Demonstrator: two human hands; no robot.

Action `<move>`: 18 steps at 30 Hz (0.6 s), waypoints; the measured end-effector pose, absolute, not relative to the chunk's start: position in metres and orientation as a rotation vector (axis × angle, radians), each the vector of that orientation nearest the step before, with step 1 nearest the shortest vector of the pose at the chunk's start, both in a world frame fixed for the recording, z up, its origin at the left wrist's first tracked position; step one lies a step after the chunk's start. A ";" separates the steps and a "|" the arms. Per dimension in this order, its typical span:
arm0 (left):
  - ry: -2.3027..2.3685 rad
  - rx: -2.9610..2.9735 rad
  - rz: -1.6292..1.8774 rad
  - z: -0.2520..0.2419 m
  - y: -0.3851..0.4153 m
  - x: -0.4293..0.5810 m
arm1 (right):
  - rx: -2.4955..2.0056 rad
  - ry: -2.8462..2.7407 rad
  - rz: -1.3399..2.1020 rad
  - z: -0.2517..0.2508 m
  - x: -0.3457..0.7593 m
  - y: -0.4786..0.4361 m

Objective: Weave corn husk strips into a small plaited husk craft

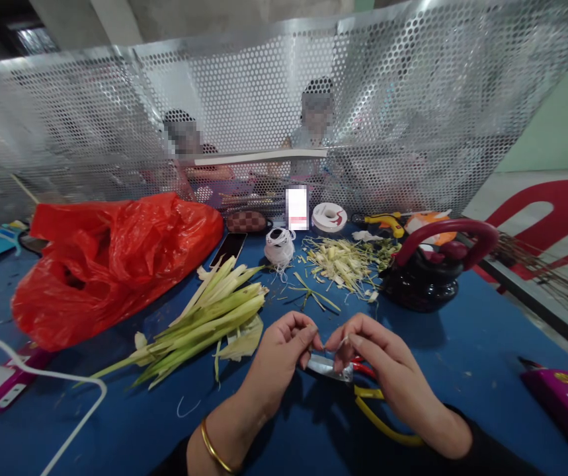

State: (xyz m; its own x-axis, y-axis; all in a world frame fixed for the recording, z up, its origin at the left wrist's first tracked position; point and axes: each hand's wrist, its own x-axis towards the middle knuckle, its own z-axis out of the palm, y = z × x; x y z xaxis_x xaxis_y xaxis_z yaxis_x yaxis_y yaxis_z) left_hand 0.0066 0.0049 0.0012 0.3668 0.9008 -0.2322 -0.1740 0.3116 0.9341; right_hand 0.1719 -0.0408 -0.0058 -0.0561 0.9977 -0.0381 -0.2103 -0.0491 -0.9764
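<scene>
My left hand is closed in a pinch at the lower centre, with something thin and too small to name at its fingertips. Close beside it, my right hand pinches a thin pale strand near the thumb. Beneath both hands lies a pair of scissors with a metal blade and red and yellow handles. Green husk leaves are piled left of my left hand. A ball of white string stands beyond the hands, and shredded plant scraps lie to its right.
On the blue table are a red plastic bag, a phone, a white spool, a dark kettle and purple power strips. A white cable crosses the left. Two people sit behind the perforated sheet.
</scene>
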 end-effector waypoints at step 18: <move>0.843 1.064 0.512 -0.005 0.001 0.006 | -1.195 -0.943 1.373 -0.009 0.162 -0.033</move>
